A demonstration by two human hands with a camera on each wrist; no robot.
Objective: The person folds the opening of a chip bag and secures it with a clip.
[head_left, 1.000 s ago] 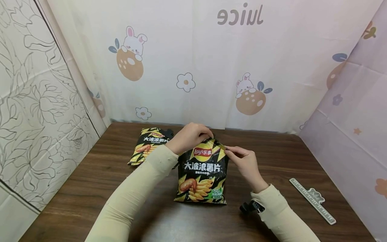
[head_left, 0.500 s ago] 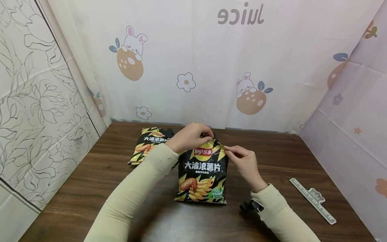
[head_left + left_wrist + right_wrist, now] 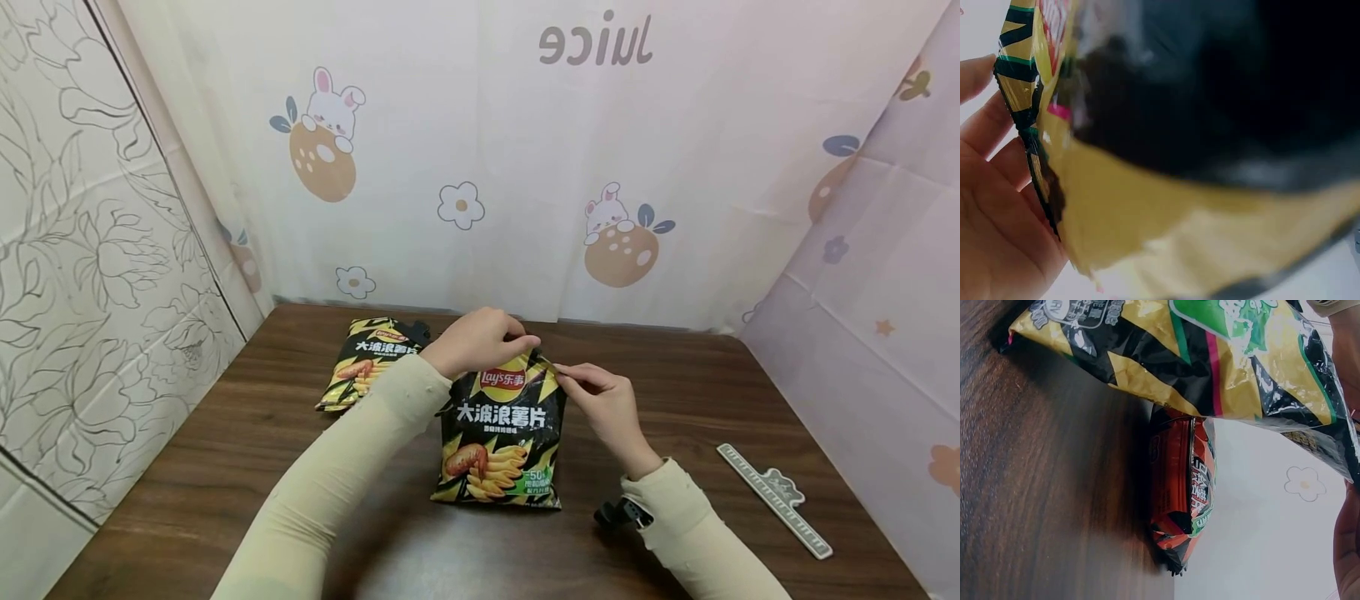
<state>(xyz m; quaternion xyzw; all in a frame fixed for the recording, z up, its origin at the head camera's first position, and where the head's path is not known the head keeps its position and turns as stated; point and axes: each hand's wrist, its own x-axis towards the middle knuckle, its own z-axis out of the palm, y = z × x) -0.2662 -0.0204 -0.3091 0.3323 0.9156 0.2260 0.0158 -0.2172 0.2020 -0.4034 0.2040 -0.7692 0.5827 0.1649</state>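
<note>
A black and yellow bag of potato chips [image 3: 501,450] stands upright on the brown table in the head view, its front facing me. At its upper right corner my right hand [image 3: 607,408] pinches the edge between thumb and finger. My left hand [image 3: 483,340] reaches over from the left and grips the top edge, partly covering it. In the left wrist view the fingers of that hand [image 3: 1004,206] lie behind the bag's crimped edge, beside the blurred bag [image 3: 1129,212]. The right wrist view has the bag [image 3: 1197,362] close up, with part of my right hand [image 3: 1347,544] at the edge.
A second black and yellow chip bag [image 3: 363,362] lies at the back left, partly behind the left sleeve. A red packet [image 3: 1179,481] appears beyond the held bag in the right wrist view. A pale, long strip-shaped clip [image 3: 776,500] lies at the table's right.
My left hand has shifted slightly right along the bag's top edge. The right hand and the bag have hardly moved.
</note>
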